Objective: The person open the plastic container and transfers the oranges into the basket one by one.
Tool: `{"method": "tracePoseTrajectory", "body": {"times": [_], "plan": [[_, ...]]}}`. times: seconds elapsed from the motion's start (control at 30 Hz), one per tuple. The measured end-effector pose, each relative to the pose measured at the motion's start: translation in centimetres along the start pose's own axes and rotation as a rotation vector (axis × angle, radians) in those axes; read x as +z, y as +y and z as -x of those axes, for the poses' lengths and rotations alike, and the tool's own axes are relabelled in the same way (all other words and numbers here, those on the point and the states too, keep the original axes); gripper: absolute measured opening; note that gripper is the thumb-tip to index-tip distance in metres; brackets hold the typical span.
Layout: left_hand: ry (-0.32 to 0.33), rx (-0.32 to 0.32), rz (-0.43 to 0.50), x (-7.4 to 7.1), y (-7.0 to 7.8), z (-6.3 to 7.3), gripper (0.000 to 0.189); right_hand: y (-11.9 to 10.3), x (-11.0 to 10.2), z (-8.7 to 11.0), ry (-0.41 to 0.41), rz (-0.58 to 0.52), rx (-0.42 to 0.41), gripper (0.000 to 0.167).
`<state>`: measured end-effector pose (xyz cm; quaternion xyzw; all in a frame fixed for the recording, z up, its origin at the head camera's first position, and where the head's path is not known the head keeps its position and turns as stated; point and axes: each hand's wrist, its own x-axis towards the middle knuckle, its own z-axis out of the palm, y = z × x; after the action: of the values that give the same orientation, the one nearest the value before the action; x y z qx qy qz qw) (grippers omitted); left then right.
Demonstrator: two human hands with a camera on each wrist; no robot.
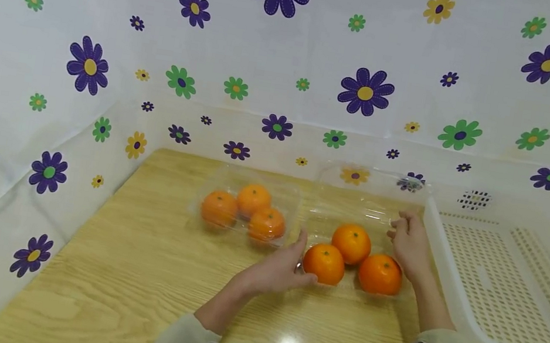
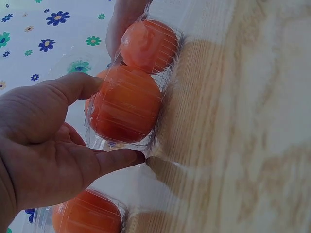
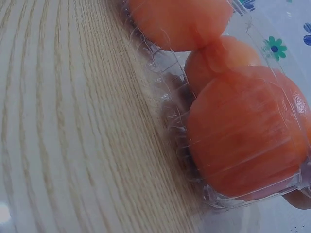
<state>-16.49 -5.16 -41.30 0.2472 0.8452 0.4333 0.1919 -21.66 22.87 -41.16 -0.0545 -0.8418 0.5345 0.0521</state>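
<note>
A clear plastic clamshell box (image 1: 371, 202) stands with its lid raised, holding three oranges (image 1: 324, 263). My left hand (image 1: 278, 268) is at the box's left side with its digits spread. In the left wrist view, one fingertip of this hand (image 2: 53, 131) is at the rim by an orange (image 2: 125, 104), and another points down beside the base corner. My right hand (image 1: 410, 246) is at the box's right side, its fingers loosely bent near the lid's hinge. The right wrist view shows the box's ribbed wall and oranges (image 3: 248, 136), with only a bit of finger at the edge.
Left of the open box stands another clear box (image 1: 231, 176) with three oranges (image 1: 253, 199), its top apparently covered. A white plastic basket (image 1: 471, 325) is close by my right forearm. The wooden table (image 1: 130, 280) meets a flower-printed sheet (image 1: 293, 50) behind and at the left.
</note>
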Motion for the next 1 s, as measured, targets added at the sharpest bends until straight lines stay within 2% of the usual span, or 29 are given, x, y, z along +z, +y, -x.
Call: {"method": "tracePoseTrajectory", "body": {"times": [0.17, 0.47, 0.73, 0.87, 1.0], "plan": [[-0.004, -0.004, 0.018, 0.2, -0.1, 0.3, 0.101, 0.4, -0.6, -0.1, -0.009, 0.04, -0.015, 0.046], [-0.034, -0.03, 0.027, 0.2, 0.2, 0.9, 0.101, 1.3, -0.4, 0.1, 0.053, -0.032, -0.06, 0.037], [-0.056, -0.034, 0.04, 0.9, 0.5, 1.9, 0.1, 1.1, -0.8, 0.3, -0.005, -0.02, 0.015, 0.039], [-0.065, -0.039, 0.04, 0.8, 0.3, 2.2, 0.1, 1.1, -0.8, 0.3, -0.023, -0.023, 0.025, 0.04], [-0.076, -0.028, -0.009, 0.3, 0.3, 2.2, 0.1, 1.1, -0.6, 0.4, -0.006, -0.075, 0.021, 0.041]]}}
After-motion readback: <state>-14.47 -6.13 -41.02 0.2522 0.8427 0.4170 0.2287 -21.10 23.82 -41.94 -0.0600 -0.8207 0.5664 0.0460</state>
